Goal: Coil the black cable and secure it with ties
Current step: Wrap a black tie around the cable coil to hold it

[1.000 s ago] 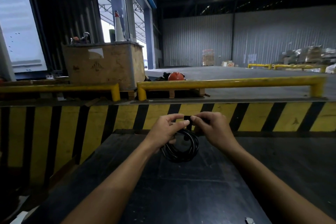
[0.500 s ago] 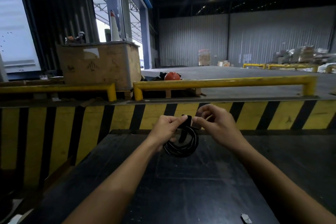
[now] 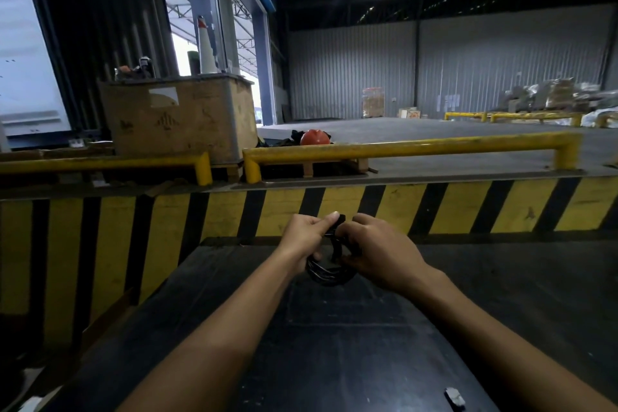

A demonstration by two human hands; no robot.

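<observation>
Seen from a head-worn camera, two bare forearms reach forward over a dark bench (image 3: 334, 338), holding a small coil of black cable (image 3: 329, 274) in the air just above its surface. The left hand (image 3: 306, 236) closes its grip on the upper left of the coil, thumb and forefinger pinching a short black piece at the top, probably a tie (image 3: 338, 221). The right hand (image 3: 378, 252) curls its grip around the coil's right side, apparently pressing the loops together so they cannot spring apart while the tie is fastened. The hands hide most of the coil; only its lower arc shows. Directly behind stands a yellow and black striped barrier (image 3: 451, 207) topped by a yellow rail (image 3: 401, 147), close but not touching the hands. A small grey scrap (image 3: 454, 397) lies on the bench near its closest edge, well clear. A wooden crate (image 3: 180, 120) and an orange helmet (image 3: 314, 137) sit beyond the rail.
</observation>
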